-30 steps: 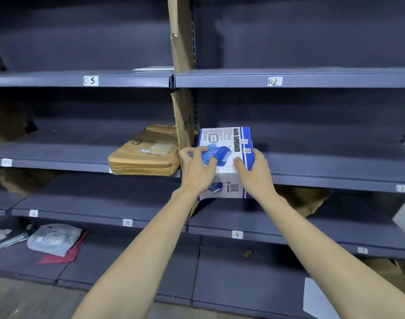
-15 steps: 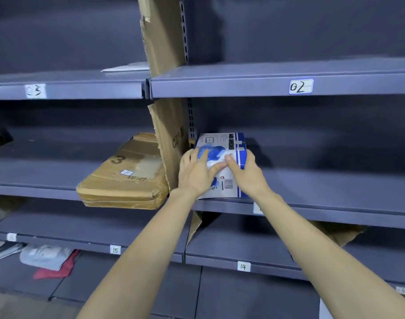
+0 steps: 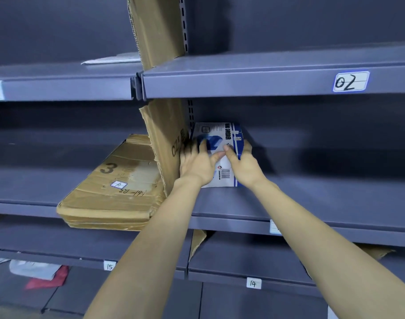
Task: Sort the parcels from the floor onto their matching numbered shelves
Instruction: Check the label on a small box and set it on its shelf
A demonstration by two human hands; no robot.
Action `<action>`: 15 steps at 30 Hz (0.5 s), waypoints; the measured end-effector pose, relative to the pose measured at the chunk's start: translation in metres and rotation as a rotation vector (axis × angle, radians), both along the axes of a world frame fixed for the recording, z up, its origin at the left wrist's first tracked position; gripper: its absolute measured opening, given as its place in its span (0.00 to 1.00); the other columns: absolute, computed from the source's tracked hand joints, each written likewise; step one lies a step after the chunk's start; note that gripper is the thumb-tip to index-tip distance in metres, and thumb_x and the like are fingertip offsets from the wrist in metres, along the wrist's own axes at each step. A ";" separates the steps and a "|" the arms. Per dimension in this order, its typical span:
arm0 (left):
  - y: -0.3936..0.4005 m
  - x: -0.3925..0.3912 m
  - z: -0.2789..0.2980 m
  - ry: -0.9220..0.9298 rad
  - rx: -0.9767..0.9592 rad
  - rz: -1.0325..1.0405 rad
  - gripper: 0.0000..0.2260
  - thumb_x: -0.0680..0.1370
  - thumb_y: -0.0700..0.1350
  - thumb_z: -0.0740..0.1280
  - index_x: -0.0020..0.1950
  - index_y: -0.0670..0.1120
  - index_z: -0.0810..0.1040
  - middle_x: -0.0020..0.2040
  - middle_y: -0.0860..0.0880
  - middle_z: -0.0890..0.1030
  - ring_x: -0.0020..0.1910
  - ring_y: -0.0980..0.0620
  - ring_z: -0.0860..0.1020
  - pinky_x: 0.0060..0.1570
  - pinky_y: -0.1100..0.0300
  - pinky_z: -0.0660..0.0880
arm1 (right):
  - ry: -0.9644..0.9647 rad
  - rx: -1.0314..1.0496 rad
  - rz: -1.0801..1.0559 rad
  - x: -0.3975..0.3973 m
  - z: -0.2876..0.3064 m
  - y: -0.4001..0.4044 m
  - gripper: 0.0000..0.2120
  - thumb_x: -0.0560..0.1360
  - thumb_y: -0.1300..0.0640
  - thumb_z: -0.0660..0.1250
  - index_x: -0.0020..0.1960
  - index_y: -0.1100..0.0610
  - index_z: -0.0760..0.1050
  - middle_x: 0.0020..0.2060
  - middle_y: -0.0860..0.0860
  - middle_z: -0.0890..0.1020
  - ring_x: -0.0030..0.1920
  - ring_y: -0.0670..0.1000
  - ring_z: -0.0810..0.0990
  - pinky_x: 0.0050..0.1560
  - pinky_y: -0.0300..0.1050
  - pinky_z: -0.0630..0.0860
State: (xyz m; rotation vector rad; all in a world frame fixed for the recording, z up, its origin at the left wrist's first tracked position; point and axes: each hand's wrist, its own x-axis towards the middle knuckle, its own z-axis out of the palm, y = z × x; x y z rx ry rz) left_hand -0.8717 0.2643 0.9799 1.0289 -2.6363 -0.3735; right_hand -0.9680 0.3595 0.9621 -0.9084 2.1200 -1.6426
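1. The white and blue box point(image 3: 222, 155) lies flat on the gray shelf point(image 3: 312, 199), just beside the cardboard divider point(image 3: 167, 143).
2. The left hand point(image 3: 197, 164) rests on top, fingers flat.
3. The right hand point(image 3: 244, 164) grips its right edge.

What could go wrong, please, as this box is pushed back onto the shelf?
1. The white and blue box sits tight against the torn cardboard divider; the left hand might snag there.
2. The shelf label under the right arm is mostly hidden, so the number may not match.
3. The flat brown parcel overhangs its shelf edge; a bump might tip it.
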 end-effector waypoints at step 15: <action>0.001 -0.011 -0.002 0.046 -0.089 0.040 0.25 0.83 0.60 0.53 0.74 0.46 0.66 0.76 0.42 0.61 0.74 0.41 0.58 0.73 0.50 0.54 | -0.020 0.087 -0.115 0.005 0.000 -0.010 0.26 0.83 0.43 0.53 0.74 0.57 0.58 0.68 0.60 0.69 0.69 0.61 0.65 0.68 0.52 0.65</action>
